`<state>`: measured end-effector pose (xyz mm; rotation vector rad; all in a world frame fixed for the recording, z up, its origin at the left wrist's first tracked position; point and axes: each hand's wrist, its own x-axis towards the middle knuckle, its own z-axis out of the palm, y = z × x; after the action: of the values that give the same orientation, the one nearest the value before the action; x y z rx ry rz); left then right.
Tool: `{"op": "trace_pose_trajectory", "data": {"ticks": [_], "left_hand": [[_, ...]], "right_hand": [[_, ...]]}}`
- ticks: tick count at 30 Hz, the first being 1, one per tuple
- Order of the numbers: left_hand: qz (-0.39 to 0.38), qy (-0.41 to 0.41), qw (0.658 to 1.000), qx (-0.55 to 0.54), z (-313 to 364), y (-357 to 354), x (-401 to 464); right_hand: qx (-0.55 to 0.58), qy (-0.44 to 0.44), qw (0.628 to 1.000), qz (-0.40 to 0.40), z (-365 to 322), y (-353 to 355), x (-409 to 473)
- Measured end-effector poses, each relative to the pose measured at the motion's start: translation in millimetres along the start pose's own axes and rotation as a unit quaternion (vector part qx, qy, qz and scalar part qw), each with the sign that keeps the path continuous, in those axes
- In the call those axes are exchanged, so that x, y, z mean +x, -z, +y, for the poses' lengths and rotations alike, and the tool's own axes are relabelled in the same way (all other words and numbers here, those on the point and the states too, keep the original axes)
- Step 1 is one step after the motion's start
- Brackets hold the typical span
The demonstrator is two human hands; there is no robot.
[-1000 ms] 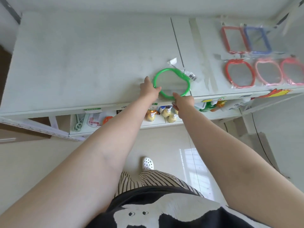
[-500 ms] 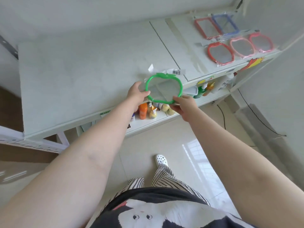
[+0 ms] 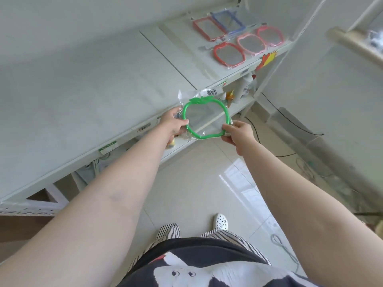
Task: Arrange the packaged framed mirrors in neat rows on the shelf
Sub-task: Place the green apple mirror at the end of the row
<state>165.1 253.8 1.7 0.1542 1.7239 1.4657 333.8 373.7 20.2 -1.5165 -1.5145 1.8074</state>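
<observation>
Green-framed mirror (image 3: 204, 119), gripped by both hands (image 3: 173, 123) (image 3: 238, 132), hangs past the shelf (image 3: 87, 83) front edge.

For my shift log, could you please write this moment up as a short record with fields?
held item: green apple-shaped mirror in clear wrap, off the shelf edge
left hand: grips its left rim
right hand: pinches its lower right rim
shelf: white, top level
already placed: red rectangular mirror, blue rectangular mirror, red apple mirror, two pink apple mirrors
rows: two, at far right
</observation>
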Motion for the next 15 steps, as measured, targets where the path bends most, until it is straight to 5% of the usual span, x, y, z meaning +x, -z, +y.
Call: {"op": "trace_pose_trajectory", "data": {"ticks": [15], "left_hand": [[0.049,-0.024,0.998,0.006,0,-149,22]], "right_hand": [[-0.016,0.000,1.000,0.006,-24,135,68]]}}
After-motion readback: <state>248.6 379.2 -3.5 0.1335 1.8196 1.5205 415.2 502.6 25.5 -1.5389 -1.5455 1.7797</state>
